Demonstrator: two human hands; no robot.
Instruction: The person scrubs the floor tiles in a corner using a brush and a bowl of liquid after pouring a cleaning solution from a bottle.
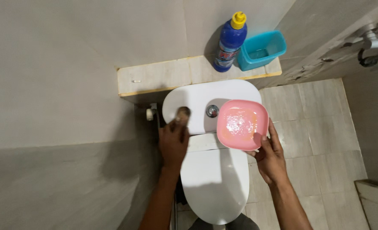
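I see the left hand (173, 142) with fingers curled around a small brownish scrubber (183, 113), pressed on the white toilet cistern lid (197, 100) beside the flush button (212, 111). Right hand (271, 158) grips the pink square bowl (242, 124) by its rim, above the closed toilet lid (214, 183).

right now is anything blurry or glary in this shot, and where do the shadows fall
Head view: the left hand is slightly motion-blurred at its fingertips on the toilet tank lid; wet glare shines inside the pink bowl in the right hand; the lower-left wall lies in shadow; wide-angle bending shows at the edges.
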